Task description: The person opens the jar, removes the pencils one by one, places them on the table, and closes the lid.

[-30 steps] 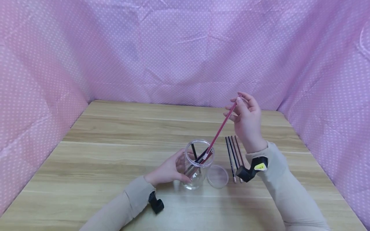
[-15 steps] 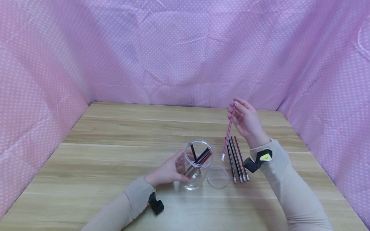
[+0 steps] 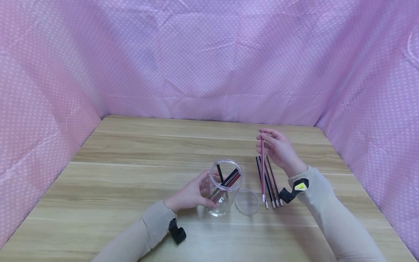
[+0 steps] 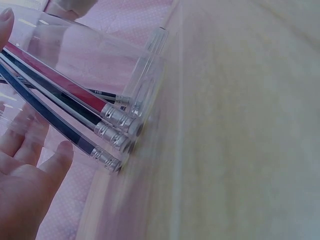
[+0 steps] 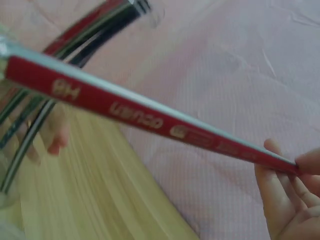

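The right hand [image 3: 278,149] pinches the far end of a slim red pencil with a silver-banded end [image 3: 263,165], which hangs over a row of slim dark and brown pencils [image 3: 271,182] on the light wood-grain desk [image 3: 140,163]; whether its lower end touches them is hard to tell. The left hand [image 3: 193,193] holds the side of a clear, round, open jar [image 3: 226,189] containing several black and red pencils [image 3: 229,179], with a clear, flat, round lid [image 3: 247,202] just beside it.
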Demonstrator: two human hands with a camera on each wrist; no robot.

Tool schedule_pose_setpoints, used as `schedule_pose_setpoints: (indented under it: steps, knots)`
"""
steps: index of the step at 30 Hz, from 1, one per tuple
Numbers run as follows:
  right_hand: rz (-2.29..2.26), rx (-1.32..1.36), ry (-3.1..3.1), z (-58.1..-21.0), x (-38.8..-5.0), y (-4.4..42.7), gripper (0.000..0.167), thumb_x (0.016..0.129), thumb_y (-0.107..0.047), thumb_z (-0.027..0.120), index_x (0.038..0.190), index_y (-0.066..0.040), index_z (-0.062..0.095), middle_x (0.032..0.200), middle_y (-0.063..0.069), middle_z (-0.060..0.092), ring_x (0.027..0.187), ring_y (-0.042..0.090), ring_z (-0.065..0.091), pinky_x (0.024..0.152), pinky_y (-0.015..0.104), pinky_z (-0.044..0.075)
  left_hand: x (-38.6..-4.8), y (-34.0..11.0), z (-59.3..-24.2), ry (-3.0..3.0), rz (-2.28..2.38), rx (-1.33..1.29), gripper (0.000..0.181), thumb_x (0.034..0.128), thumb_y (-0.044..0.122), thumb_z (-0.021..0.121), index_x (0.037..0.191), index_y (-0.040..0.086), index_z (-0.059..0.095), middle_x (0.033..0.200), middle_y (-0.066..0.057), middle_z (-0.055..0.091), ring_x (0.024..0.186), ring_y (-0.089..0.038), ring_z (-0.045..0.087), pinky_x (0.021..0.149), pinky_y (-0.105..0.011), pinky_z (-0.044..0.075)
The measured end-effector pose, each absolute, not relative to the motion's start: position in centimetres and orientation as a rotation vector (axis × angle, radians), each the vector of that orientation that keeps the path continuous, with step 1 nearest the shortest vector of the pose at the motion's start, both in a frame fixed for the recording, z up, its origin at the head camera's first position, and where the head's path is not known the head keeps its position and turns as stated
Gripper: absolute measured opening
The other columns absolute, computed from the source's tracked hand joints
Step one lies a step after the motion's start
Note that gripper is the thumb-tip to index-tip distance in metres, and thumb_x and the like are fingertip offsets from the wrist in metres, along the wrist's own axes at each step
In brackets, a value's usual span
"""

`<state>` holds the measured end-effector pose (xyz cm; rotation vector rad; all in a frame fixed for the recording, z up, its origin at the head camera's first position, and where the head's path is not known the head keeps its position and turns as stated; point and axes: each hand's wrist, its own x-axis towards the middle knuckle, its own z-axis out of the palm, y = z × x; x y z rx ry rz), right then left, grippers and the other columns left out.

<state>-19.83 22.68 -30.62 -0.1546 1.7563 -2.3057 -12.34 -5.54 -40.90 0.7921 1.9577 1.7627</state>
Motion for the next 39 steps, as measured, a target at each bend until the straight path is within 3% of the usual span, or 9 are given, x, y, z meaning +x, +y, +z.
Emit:
schedule_pose_setpoints:
  steps: [19,23,30,33,36,39]
  knots:
    - [-1.975,-0.156,2.099,-35.1,-21.8,28.8,0.011,0.098,-0.012,0.047,0.107,-0.017,0.050,0.086,-0.010,0.064,0.075,0.006,0.065,0.066,0.022,0.058,-12.2,-5.6,-40.8,1.928,1.778,0.758,0.086,0.0649,-0.003,0.078,0.138,0.009,0.035,0.141,-0.011,0.049,0.136,-0.029,0.039,0.115,-0.051,0.025]
    - [-1.972,-0.124,2.121,-35.9,-22.4,30.2,0.010,0.098,-0.012,0.048,0.105,-0.019,0.051,0.084,-0.012,0.065,0.075,0.005,0.066,0.063,0.020,0.057,-12.2,-5.5,-40.9,1.895,1.794,0.763,0.088,0.0656,-0.004,0.077,0.141,0.006,0.032,0.141,-0.012,0.049,0.135,-0.029,0.039,0.115,-0.050,0.026]
    - [-1.970,-0.117,2.137,-37.3,-22.8,32.2,0.013,0.098,-0.009,0.047,0.102,-0.020,0.052,0.083,-0.012,0.066,0.073,0.004,0.066,0.064,0.021,0.057,-12.2,-5.5,-41.0,1.941,1.774,0.751,0.083,0.0650,-0.002,0.079,0.136,0.012,0.038,0.141,-0.011,0.049,0.136,-0.028,0.038,0.116,-0.053,0.021]
    - [-1.945,-0.091,2.149,-37.8,-22.9,32.8,0.014,0.098,-0.009,0.047,0.112,-0.007,0.050,0.083,-0.012,0.066,0.073,0.005,0.066,0.068,0.022,0.058,-12.2,-5.5,-40.9,1.949,1.765,0.742,0.085,0.0648,-0.001,0.079,0.137,0.013,0.037,0.141,-0.009,0.049,0.137,-0.028,0.036,0.116,-0.054,0.020]
    - [-1.864,-0.087,2.207,-38.3,-23.0,33.2,0.039,0.099,-0.010,0.045,0.128,0.013,0.035,0.085,-0.014,0.066,0.075,0.003,0.066,0.070,0.022,0.058,-12.2,-5.5,-40.8,1.942,1.767,0.746,0.086,0.0646,-0.001,0.079,0.138,0.011,0.036,0.141,-0.009,0.049,0.137,-0.028,0.036,0.116,-0.053,0.021]
    - [-1.805,-0.111,2.244,-38.6,-23.1,33.4,0.054,0.099,-0.010,0.044,0.138,0.018,0.019,0.086,-0.014,0.067,0.076,0.003,0.066,0.072,0.022,0.058,-12.3,-5.5,-40.7,1.940,1.775,0.767,0.085,0.0647,-0.002,0.079,0.137,0.010,0.037,0.141,-0.011,0.049,0.137,-0.028,0.038,0.116,-0.053,0.022]
